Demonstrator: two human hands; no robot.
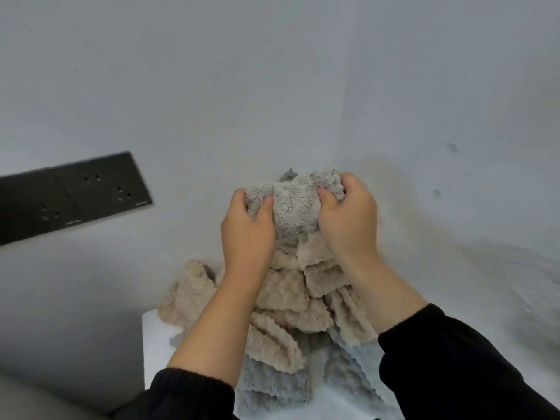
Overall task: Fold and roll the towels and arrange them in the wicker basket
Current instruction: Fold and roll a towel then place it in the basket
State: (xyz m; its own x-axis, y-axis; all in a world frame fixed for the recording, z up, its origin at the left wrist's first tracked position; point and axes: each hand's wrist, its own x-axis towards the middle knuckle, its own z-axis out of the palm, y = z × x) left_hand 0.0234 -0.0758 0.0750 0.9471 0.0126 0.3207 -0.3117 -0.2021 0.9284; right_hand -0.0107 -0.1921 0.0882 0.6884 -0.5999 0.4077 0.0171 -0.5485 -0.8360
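**A:** Where is the towel?

**B:** You have the grey towel lifted in front of the wall, above the desk. It is bunched between both your hands.

**A:** How does my left grip sit?

**B:** Your left grip is closed on the towel's left side. The thumb presses the near face, and the fingers curl behind the cloth, out of sight.

**A:** And the right?

**B:** Your right grip is closed on the upper right corner, thumb in front and fingers wrapped over the top edge. The two grips are near each other, with a hump of cloth between them.

**A:** What is below?

**B:** A beige towel in wavy folds runs from under your wrists down to the desk. Part of it spills past the desk's far left corner. Nearest you, a pale grey-blue cloth lies on the desk. I cannot tell whether these are separate pieces or joined to the one you hold.

**A:** Anything else?

**B:** A black socket panel is on the wall to your left. Your black sleeves are pushed up your forearms.
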